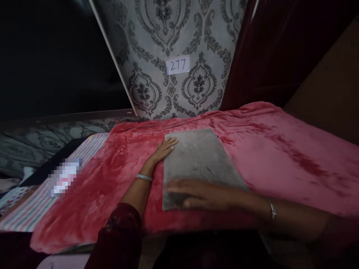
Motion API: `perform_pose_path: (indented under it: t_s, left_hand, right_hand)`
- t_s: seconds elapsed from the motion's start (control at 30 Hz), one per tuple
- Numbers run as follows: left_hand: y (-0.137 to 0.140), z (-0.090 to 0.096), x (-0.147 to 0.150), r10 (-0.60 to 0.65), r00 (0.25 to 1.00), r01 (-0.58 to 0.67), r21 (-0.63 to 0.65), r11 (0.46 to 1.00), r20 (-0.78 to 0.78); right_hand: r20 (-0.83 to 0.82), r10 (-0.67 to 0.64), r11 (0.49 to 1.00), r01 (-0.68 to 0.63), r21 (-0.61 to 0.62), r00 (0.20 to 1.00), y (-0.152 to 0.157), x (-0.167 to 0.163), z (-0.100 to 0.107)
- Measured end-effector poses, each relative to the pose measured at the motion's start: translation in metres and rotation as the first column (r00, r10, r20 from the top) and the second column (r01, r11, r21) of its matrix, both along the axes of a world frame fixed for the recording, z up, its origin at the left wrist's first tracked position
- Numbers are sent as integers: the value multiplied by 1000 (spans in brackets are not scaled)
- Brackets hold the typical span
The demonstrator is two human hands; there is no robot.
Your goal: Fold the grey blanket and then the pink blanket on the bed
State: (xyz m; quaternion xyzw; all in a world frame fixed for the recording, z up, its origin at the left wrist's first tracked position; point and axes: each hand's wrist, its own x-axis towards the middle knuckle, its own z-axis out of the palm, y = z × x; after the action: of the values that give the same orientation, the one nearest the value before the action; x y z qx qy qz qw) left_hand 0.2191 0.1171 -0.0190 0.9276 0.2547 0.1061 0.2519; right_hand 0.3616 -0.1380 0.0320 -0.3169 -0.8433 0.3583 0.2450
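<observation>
A grey cloth [196, 157] with a soft nap lies flat on a red and pink plush blanket [275, 157]. My left hand [166, 147] rests on the cloth's far left corner, fingers stretched out and palm down. Across the near part of the cloth lies my right hand [200, 192], flat with fingers extended toward the left and slightly blurred. Neither hand grips anything. The cloth's near right part is hidden under my right hand and forearm.
A striped cloth [33, 209] shows at the left beneath the blanket, with a blurred-out item [65, 177] on it. Behind stand a patterned wall with a paper label [178, 65] reading 277, a large dark screen [56, 56] and a dark red glossy panel [269, 56].
</observation>
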Motion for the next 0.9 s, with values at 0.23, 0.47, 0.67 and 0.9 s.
perform_pose_path:
  t_s: [0.23, 0.47, 0.67, 0.9]
  left_hand:
    - [-28, 38, 44, -125, 988, 121, 52, 991, 89]
    - [-35, 21, 97, -225, 958, 250, 140, 958, -175]
    - [-30, 15, 94, -230, 962, 250, 133, 959, -147]
    - [-36, 15, 92, -152, 986, 144, 113, 983, 70]
  right_hand:
    - [257, -321, 926, 246, 285, 911, 32, 79, -33]
    - [384, -324, 938, 241, 249, 865, 38, 74, -45]
    - [280, -165, 979, 124, 161, 946, -10, 49, -40]
    - [-91, -200, 974, 187, -131, 976, -67, 51, -25]
